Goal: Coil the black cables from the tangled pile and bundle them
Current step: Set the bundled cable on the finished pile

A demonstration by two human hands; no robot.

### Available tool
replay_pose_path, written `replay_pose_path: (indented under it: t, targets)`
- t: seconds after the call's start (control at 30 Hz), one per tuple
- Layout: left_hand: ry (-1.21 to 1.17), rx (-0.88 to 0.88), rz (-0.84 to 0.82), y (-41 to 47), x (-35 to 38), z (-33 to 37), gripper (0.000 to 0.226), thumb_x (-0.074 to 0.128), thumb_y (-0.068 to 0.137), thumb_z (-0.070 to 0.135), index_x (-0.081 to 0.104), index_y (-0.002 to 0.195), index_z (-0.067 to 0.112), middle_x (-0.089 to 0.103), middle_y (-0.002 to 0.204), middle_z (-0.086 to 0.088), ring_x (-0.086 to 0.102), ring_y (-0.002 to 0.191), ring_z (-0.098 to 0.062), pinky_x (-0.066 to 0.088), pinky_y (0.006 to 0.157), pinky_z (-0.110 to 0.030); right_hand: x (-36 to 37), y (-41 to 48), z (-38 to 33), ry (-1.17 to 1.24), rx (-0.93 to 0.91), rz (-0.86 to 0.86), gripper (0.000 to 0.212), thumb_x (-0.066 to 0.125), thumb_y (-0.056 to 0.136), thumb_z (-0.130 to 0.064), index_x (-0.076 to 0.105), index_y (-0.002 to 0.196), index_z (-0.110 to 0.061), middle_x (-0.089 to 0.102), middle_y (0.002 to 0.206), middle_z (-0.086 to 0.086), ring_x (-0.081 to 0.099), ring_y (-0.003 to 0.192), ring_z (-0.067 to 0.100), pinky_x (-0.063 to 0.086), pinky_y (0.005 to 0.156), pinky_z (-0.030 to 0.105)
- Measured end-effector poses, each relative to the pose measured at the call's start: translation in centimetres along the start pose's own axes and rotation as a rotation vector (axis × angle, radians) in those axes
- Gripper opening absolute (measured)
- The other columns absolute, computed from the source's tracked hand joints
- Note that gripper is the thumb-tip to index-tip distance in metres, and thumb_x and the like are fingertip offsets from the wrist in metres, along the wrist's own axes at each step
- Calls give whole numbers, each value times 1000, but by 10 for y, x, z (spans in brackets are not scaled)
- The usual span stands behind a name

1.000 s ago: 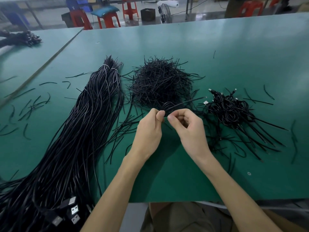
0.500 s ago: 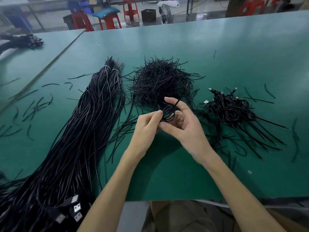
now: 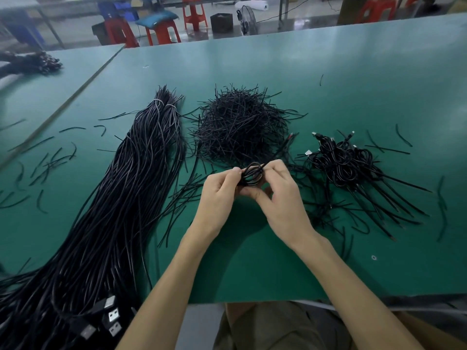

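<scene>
Since half a second ago my right hand (image 3: 283, 200) has drawn its outstretched forefinger back in, and the small coil (image 3: 252, 174) of black cable now stands up as a plain loop between the two hands, where a second ago they were only pinched together. My left hand (image 3: 217, 198) pinches the coil's left side, thumb and fingers (image 3: 233, 171) curled against it. The right hand's fingers (image 3: 274, 168) are bent round the coil's right side, with the thumb underneath. Both hands hold it just above the green surface (image 3: 252, 261), in front of me and nearer than the heap of short black ties (image 3: 240, 127). One loose strand (image 3: 278, 152) runs from the coil up and to the right, over the edge of that heap. To my left lies the long bundle of straight black cables (image 3: 121, 210), stretched from the far middle of the surface down to the near left corner, where its USB plugs (image 3: 111, 317) lie. To my right is the pile of coiled cables (image 3: 348, 168), tails fanned out towards the near right. Stray short pieces (image 3: 45, 162) are scattered on the left, well apart from the bundle. Red stools (image 3: 161, 31) stand beyond the far edge.
</scene>
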State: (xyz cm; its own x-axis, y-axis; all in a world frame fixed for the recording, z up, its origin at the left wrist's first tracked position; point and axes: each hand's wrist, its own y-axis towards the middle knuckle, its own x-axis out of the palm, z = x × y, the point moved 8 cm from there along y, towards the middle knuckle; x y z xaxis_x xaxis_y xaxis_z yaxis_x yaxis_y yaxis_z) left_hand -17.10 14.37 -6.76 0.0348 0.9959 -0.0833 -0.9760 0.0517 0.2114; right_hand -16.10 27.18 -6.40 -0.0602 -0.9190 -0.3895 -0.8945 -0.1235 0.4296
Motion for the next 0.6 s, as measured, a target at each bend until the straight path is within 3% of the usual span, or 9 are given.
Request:
replay_pose_path:
  t: [0.13,0.2,0.27,0.4,0.53,0.6]
  targets:
    - [-18,-11,19,-1,0,0,64,40,108,6,68,57,34,56,54,19,49,49,2,36,52,-6,-2,1,1,-94,-18,13,16,72,93,-7,70,108,-9,51,114,-3,56,104,6,43,90,10]
    - [7,-7,35,-1,-1,-1,59,42,107,11,61,54,29,52,52,16,42,48,0,33,51,-11,-3,0,-1,-58,-20,19,16,70,92,-1,70,105,-10,61,108,-5,60,101,6,47,88,13]
    - [33,-10,56,1,-5,-3,50,45,103,21,46,53,18,42,52,10,32,49,-6,27,51,-21,-3,-1,-1,-18,-5,23,18,65,91,4,70,101,-11,67,101,-6,65,97,8,54,89,24]
    - [42,-31,52,2,-5,-7,51,45,102,27,35,55,9,34,53,5,26,50,-12,23,50,-26,-3,-3,-3,-53,-45,32,10,63,94,5,66,96,-4,66,96,0,65,93,20,56,84,41]
    - [113,-22,58,3,-5,-9,57,44,109,34,51,53,24,49,51,2,40,48,-13,34,49,-28,-10,-4,-10,-151,-105,105,10,64,98,-7,60,89,-7,59,88,-3,56,84,17,50,76,36]
    - [164,35,65,4,-5,-6,49,45,109,38,64,69,20,59,57,-7,53,51,-19,43,53,-34,-12,-5,-12,-182,-122,125,12,63,99,-10,58,88,-8,56,88,-4,53,84,18,49,75,36]
